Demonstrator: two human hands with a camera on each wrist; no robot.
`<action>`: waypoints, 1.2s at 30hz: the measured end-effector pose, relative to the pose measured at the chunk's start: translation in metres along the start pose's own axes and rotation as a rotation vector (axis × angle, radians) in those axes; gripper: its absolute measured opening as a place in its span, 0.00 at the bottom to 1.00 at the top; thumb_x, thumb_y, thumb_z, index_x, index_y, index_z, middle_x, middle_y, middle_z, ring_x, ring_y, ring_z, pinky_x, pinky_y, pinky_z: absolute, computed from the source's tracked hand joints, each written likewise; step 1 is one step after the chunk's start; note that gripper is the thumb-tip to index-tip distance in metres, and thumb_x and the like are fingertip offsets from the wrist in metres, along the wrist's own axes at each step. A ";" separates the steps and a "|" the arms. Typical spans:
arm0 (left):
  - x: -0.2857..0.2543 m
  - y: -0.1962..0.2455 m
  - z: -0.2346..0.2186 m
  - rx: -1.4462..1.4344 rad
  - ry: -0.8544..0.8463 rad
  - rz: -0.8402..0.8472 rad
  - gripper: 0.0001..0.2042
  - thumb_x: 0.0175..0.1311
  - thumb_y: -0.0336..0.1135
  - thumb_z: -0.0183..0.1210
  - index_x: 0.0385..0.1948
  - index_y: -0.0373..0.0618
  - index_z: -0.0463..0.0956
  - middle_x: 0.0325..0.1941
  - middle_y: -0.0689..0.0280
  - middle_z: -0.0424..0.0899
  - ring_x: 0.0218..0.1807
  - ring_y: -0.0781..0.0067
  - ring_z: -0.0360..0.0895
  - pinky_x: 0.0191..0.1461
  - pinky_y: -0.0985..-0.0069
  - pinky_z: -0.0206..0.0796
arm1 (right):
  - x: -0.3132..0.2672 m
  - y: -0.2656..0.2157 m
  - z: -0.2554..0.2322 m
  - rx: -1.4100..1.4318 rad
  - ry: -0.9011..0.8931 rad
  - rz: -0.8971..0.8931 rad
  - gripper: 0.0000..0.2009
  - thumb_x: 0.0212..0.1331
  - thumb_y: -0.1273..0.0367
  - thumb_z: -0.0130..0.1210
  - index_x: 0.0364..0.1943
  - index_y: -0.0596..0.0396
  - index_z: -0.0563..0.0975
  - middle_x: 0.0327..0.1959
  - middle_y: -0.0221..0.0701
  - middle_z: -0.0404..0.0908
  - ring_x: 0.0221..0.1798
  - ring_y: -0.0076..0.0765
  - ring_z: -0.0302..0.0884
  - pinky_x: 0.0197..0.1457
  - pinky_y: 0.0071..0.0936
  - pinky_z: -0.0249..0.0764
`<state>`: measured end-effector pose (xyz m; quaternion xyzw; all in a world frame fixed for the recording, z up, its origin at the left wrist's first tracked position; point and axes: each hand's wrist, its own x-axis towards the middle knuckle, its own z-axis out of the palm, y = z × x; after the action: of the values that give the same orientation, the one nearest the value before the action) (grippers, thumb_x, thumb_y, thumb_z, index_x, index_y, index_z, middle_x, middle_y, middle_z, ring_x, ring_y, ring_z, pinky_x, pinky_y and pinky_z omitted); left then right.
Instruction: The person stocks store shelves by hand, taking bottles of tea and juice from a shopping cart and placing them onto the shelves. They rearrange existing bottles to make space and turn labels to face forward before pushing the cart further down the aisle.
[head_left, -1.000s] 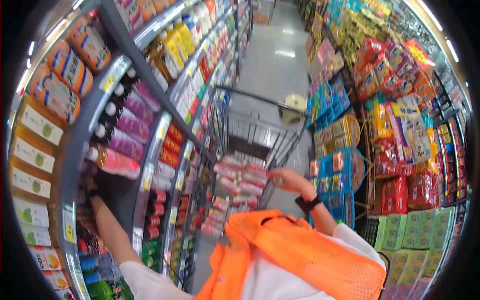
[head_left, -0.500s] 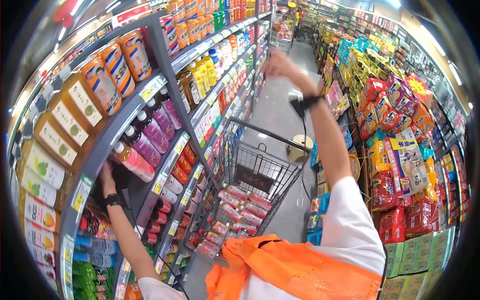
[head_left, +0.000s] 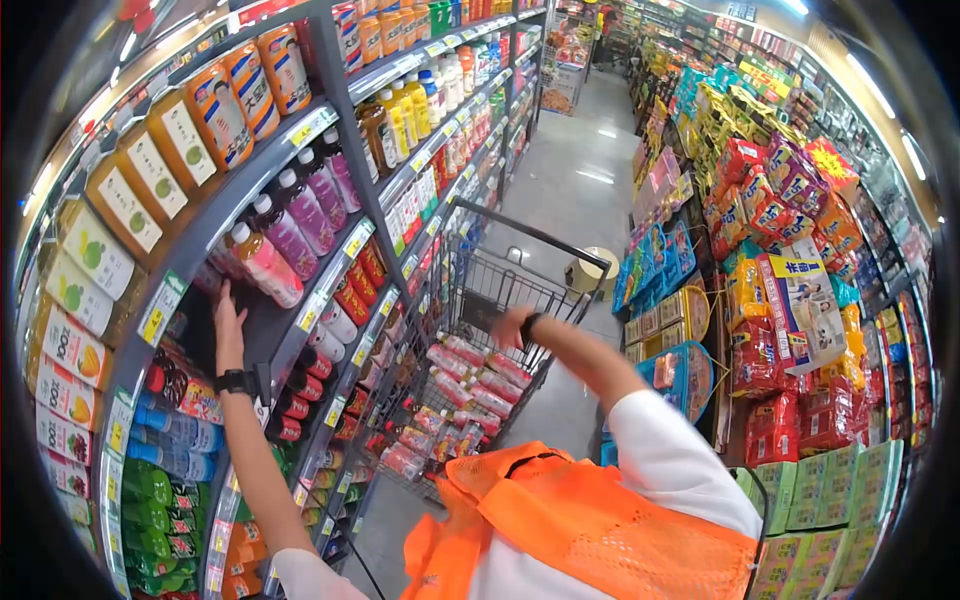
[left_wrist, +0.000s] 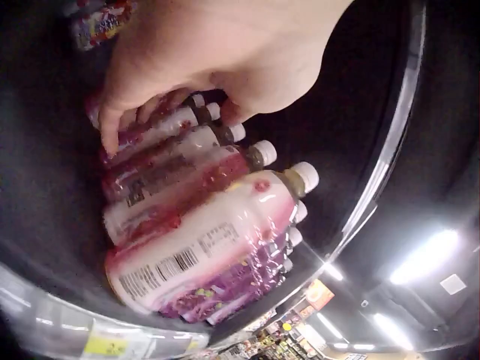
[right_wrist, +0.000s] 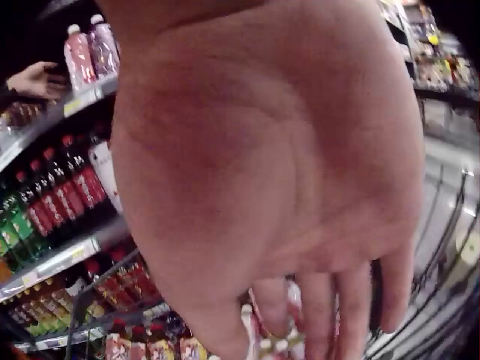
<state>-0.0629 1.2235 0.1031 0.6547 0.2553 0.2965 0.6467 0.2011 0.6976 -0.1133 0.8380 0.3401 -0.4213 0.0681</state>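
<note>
My left hand reaches into a dark gap on the shelf, beside a row of pink-labelled drink bottles. In the left wrist view, its spread fingers and thumb reach over bottles farther back in the row, behind a front pink bottle with a white cap. Over the shopping cart is my right hand, palm facing the wrist camera, fingers loosely extended with nothing in them. Below it, several pink-labelled bottles lie in rows inside the cart, nearer the body than its handle.
Purple-labelled bottles stand alongside the pink row. Amber bottles with white labels line the shelf above; cola cans and green bottles fill lower levels. Snack bags and blue baskets border the aisle's right side.
The right hand was beside the cart's bottles, swung up and forward past the handle, then came back down over the cart. The left hand stays inside the shelf gap, its fingers now more visible.
</note>
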 end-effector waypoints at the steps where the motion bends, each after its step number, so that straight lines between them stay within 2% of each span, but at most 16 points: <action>1: 0.007 -0.001 -0.012 0.007 -0.012 0.025 0.33 0.76 0.55 0.47 0.77 0.48 0.54 0.82 0.60 0.53 0.82 0.55 0.48 0.77 0.54 0.50 | 0.015 -0.004 0.052 -0.002 -0.046 0.011 0.15 0.51 0.57 0.64 0.44 0.38 0.84 0.36 0.29 0.88 0.41 0.35 0.87 0.43 0.37 0.80; 4: 0.062 -0.040 -0.063 0.027 0.029 0.144 0.33 0.77 0.54 0.45 0.78 0.51 0.50 0.81 0.61 0.52 0.81 0.58 0.51 0.76 0.55 0.54 | 0.052 -0.003 0.169 0.036 0.038 0.015 0.34 0.47 0.63 0.67 0.65 0.42 0.74 0.51 0.40 0.86 0.51 0.48 0.85 0.54 0.41 0.81; 8: 0.116 -0.069 -0.095 0.033 0.168 0.176 0.32 0.77 0.54 0.46 0.78 0.58 0.48 0.79 0.61 0.56 0.78 0.60 0.57 0.75 0.54 0.57 | 0.091 0.012 0.188 0.171 -0.419 -0.150 0.28 0.54 0.62 0.62 0.63 0.46 0.75 0.53 0.39 0.85 0.55 0.45 0.83 0.54 0.42 0.80; 11: 0.139 -0.052 -0.065 -0.135 0.407 0.049 0.29 0.78 0.51 0.44 0.73 0.45 0.57 0.74 0.62 0.63 0.77 0.60 0.59 0.79 0.58 0.52 | 0.078 0.033 0.171 0.215 -0.007 -0.228 0.23 0.59 0.57 0.57 0.57 0.48 0.80 0.52 0.37 0.85 0.58 0.49 0.80 0.58 0.46 0.76; 12: 0.228 -0.123 -0.172 -0.164 0.189 0.049 0.27 0.79 0.49 0.43 0.70 0.40 0.61 0.72 0.61 0.65 0.75 0.61 0.60 0.78 0.62 0.52 | 0.086 0.041 0.161 0.174 -0.105 -0.167 0.27 0.60 0.55 0.56 0.64 0.45 0.74 0.54 0.38 0.84 0.60 0.49 0.78 0.60 0.48 0.75; 13: 0.196 -0.112 -0.160 -0.018 0.305 0.078 0.26 0.79 0.49 0.44 0.69 0.40 0.62 0.71 0.60 0.66 0.73 0.61 0.62 0.78 0.62 0.53 | 0.094 0.050 0.160 0.390 -0.021 -0.114 0.31 0.59 0.53 0.57 0.69 0.41 0.69 0.60 0.39 0.79 0.65 0.51 0.74 0.65 0.47 0.72; 15: 0.178 -0.102 -0.164 0.105 0.368 0.090 0.26 0.78 0.49 0.44 0.67 0.39 0.63 0.68 0.59 0.68 0.70 0.60 0.64 0.77 0.62 0.55 | 0.106 0.064 0.172 0.352 0.324 -0.105 0.42 0.58 0.49 0.58 0.78 0.30 0.54 0.76 0.39 0.63 0.75 0.52 0.62 0.76 0.44 0.63; 19: 0.120 -0.067 -0.179 0.325 0.440 0.032 0.25 0.78 0.49 0.46 0.64 0.37 0.66 0.62 0.57 0.73 0.64 0.60 0.69 0.74 0.63 0.59 | 0.170 0.076 0.206 0.417 0.100 0.053 0.47 0.50 0.41 0.62 0.76 0.40 0.59 0.77 0.45 0.56 0.74 0.61 0.62 0.73 0.53 0.64; 21: 0.078 -0.044 -0.176 0.400 0.472 0.030 0.25 0.77 0.48 0.47 0.63 0.36 0.67 0.60 0.56 0.75 0.61 0.60 0.72 0.73 0.64 0.61 | 0.185 0.075 0.198 0.387 0.127 0.092 0.51 0.47 0.39 0.63 0.76 0.43 0.58 0.78 0.48 0.53 0.73 0.67 0.60 0.72 0.57 0.63; 25: -0.050 0.010 -0.101 0.614 0.511 0.235 0.24 0.77 0.48 0.49 0.60 0.34 0.70 0.54 0.54 0.80 0.55 0.60 0.77 0.70 0.64 0.65 | 0.223 0.070 0.219 0.450 0.039 0.157 0.55 0.47 0.38 0.63 0.78 0.45 0.50 0.78 0.55 0.47 0.77 0.73 0.50 0.76 0.61 0.53; 28: -0.143 -0.014 0.063 1.688 0.758 0.488 0.19 0.76 0.42 0.53 0.48 0.29 0.72 0.48 0.49 0.80 0.48 0.54 0.80 0.50 0.57 0.80 | 0.254 0.062 0.228 0.206 -0.001 0.134 0.56 0.50 0.40 0.63 0.79 0.45 0.46 0.78 0.64 0.43 0.79 0.75 0.43 0.77 0.63 0.46; 29: -0.177 -0.042 0.097 1.740 0.633 0.499 0.17 0.73 0.39 0.56 0.49 0.32 0.72 0.51 0.51 0.79 0.51 0.54 0.78 0.54 0.56 0.76 | 0.256 0.054 0.231 0.283 0.072 0.218 0.55 0.51 0.41 0.64 0.79 0.46 0.46 0.77 0.63 0.45 0.79 0.74 0.44 0.77 0.63 0.47; 32: -0.243 -0.186 0.185 1.186 -0.151 0.021 0.16 0.64 0.32 0.63 0.52 0.40 0.73 0.59 0.54 0.75 0.61 0.52 0.73 0.66 0.51 0.65 | 0.250 0.033 0.231 0.415 0.300 0.396 0.53 0.53 0.45 0.65 0.78 0.49 0.48 0.74 0.62 0.54 0.77 0.73 0.48 0.77 0.62 0.48; 34: -0.251 -0.304 0.236 0.770 -0.231 -0.490 0.27 0.59 0.26 0.66 0.62 0.41 0.70 0.59 0.55 0.75 0.61 0.56 0.74 0.64 0.62 0.68 | 0.255 0.043 0.234 0.430 0.332 0.338 0.51 0.53 0.47 0.65 0.77 0.51 0.51 0.73 0.60 0.56 0.76 0.71 0.50 0.76 0.62 0.49; 35: -0.245 -0.352 0.267 0.553 -0.188 -0.624 0.28 0.60 0.25 0.65 0.64 0.39 0.68 0.60 0.55 0.75 0.58 0.58 0.75 0.62 0.67 0.69 | 0.252 0.046 0.236 0.442 0.345 0.316 0.50 0.53 0.48 0.66 0.77 0.52 0.52 0.73 0.58 0.56 0.76 0.70 0.51 0.76 0.62 0.50; 36: -0.239 -0.400 0.281 0.732 -0.308 -0.563 0.31 0.59 0.25 0.67 0.65 0.38 0.66 0.60 0.54 0.76 0.56 0.58 0.78 0.60 0.69 0.71 | 0.244 0.045 0.213 0.493 0.411 0.215 0.46 0.49 0.58 0.70 0.72 0.53 0.58 0.71 0.57 0.57 0.73 0.68 0.54 0.74 0.57 0.55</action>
<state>-0.0072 0.8694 -0.3068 0.7809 0.4114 -0.0995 0.4593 0.1896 0.7025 -0.4402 0.9277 0.1442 -0.3036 -0.1626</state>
